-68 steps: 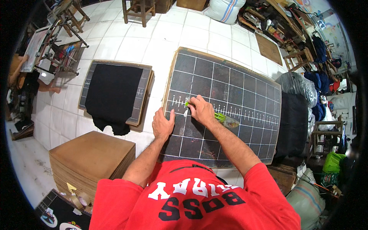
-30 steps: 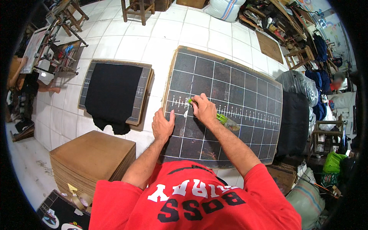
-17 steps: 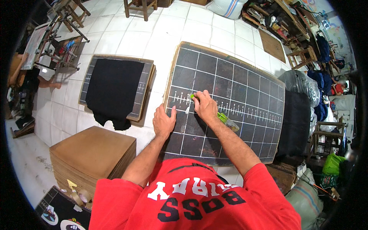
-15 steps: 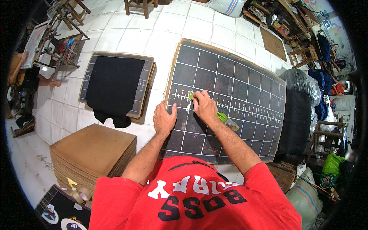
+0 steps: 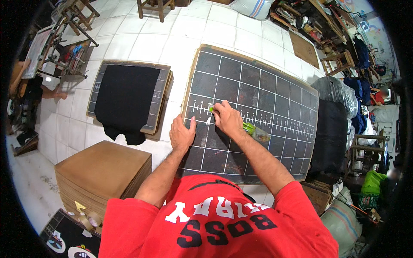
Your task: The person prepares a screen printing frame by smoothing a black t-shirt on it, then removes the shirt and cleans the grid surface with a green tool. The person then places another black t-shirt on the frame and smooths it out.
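On a large dark board [image 5: 275, 99] with a white grid and ruler marks, my right hand [image 5: 227, 118] pinches a small green item [image 5: 211, 110] over the marked line, beside a whitish patch. A clear plastic piece with green parts [image 5: 257, 131] lies just right of that hand, partly hidden by it. My left hand [image 5: 182, 133] rests open at the board's left edge, thumb out, holding nothing.
At left, black fabric [image 5: 124, 99] lies on a smaller board stack. Brown boards [image 5: 103, 165] are piled lower left. Right of the large board are black cloth [image 5: 329, 137] and plastic-wrapped bundles [image 5: 334, 92]. Other people are partly visible at both sides, near a metal frame and clothing.
The whole view has shifted slightly, setting both boards higher in the picture than earlier. My right hand has made small movements around the same spot with the green item; my left hand has barely moved.
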Demonstrator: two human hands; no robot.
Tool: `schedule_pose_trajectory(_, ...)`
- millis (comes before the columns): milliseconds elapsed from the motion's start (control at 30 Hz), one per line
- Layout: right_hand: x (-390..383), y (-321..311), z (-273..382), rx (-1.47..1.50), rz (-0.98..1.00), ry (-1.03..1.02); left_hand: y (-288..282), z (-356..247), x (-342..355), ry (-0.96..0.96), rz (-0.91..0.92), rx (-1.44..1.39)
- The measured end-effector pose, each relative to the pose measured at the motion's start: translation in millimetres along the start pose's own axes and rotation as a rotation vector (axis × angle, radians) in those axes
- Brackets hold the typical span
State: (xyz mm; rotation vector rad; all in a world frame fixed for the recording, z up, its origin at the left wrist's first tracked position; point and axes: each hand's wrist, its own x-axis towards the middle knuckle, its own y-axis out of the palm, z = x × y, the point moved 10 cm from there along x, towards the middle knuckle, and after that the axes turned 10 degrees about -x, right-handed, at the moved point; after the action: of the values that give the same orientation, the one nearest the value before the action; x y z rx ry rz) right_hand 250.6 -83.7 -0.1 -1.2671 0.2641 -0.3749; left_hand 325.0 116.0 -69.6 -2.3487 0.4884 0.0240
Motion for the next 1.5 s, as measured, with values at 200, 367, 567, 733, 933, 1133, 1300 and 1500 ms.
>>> schedule_pose_trajectory(200,3.9,1.4,-0.3,0.075,-0.057,0.027,-1.0,0.7,-0.2,0.021,-0.02,0.006)
schedule_pose_trajectory(367,1.9,-1.7,1.2,0.02,-0.016,-0.094,-0.5,-0.3,-0.4,0.022,-0.013,0.007)
schedule_pose_trajectory(567,7.0,-5.8,-3.5,0.115,-0.129,-0.038,-1.7,-0.8,-0.2,0.035,-0.028,-0.002)
schedule_pose_trajectory(733,-10.4,1.8,3.7,0.106,-0.031,-0.108,0.8,1.1,-0.1,0.02,-0.014,0.007)
schedule_pose_trajectory(933,-2.2,-6.5,-8.4,0.135,-0.112,-0.036,-1.5,-2.2,1.0,0.052,-0.032,0.006)
schedule_pose_trajectory(1133,-24.0,6.6,1.0,0.095,0.007,-0.049,-0.2,-0.3,-0.7,0.023,-0.004,-0.008)
schedule_pose_trajectory(1300,-18.7,-3.6,-2.5,0.133,-0.083,-0.047,-2.5,-3.9,0.4,0.048,-0.027,0.009)
schedule_pose_trajectory(1500,-32.2,4.9,4.8,0.091,-0.016,-0.004,0.7,0.8,-0.6,0.005,0.02,-0.001)
